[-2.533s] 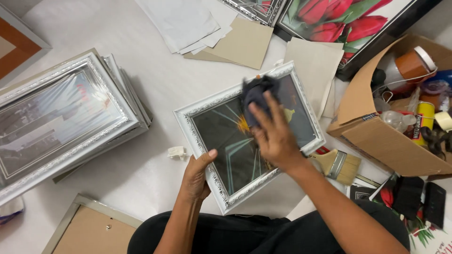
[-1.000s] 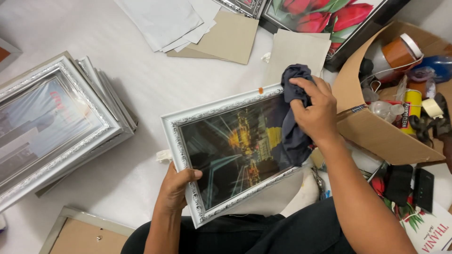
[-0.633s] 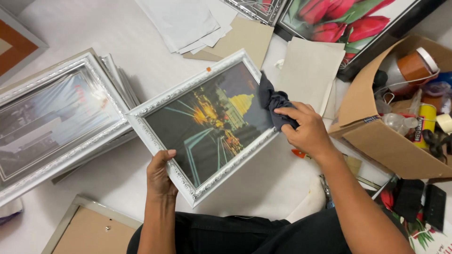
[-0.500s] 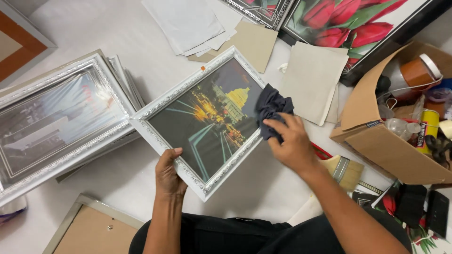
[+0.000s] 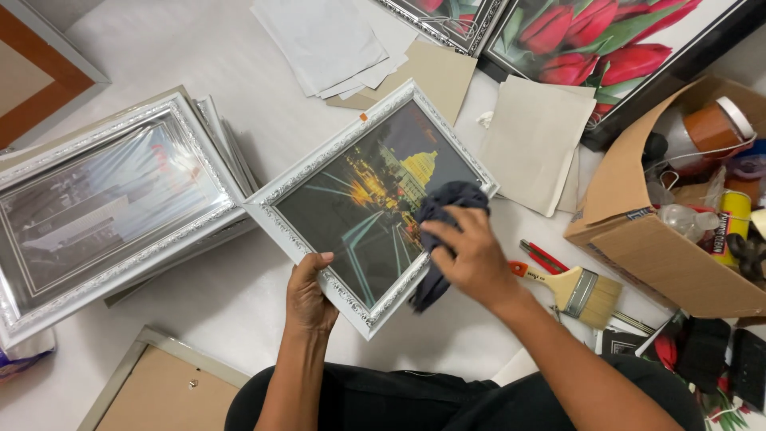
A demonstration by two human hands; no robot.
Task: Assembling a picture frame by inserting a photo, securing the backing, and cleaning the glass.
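A silver-framed picture (image 5: 351,191) of a lit night city with a domed building is tilted above the white floor. My left hand (image 5: 309,294) grips its near lower edge. My right hand (image 5: 471,251) presses a dark blue cloth (image 5: 443,227) against the glass at the frame's right side. Part of the cloth hangs below the frame's edge.
A stack of silver frames (image 5: 104,199) lies at the left. A paintbrush (image 5: 578,289) and red-handled pliers (image 5: 542,257) lie at the right, next to an open cardboard box (image 5: 638,239) of jars and bottles. Card sheets (image 5: 535,140), papers (image 5: 327,40) and a tulip picture (image 5: 622,40) lie farther off. A frame back (image 5: 159,387) sits near left.
The framed picture has been turned and shifted from the right toward the middle. My right hand with the cloth has moved from the frame's top right corner onto the glass.
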